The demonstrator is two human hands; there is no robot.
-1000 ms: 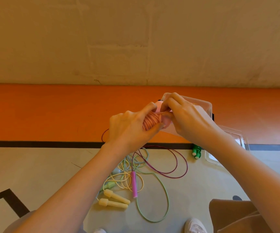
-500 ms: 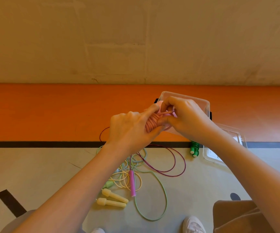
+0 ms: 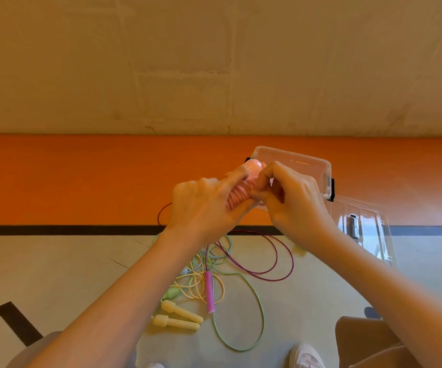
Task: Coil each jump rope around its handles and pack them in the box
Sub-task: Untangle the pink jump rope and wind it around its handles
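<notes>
Hands meet in front of the clear plastic box (image 3: 310,166) on the orange floor band. The left hand (image 3: 204,205) grips a pink jump rope bundle (image 3: 238,195), cord coiled round its handles; the right hand (image 3: 291,200) pinches the cord at the bundle's end. Nearer the person than the box lie loose maroon, green and yellow ropes (image 3: 241,264), two cream handles (image 3: 178,317) and a pink handle (image 3: 209,292).

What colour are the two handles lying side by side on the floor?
Pale yellow handles, clearest in the head view.
</notes>
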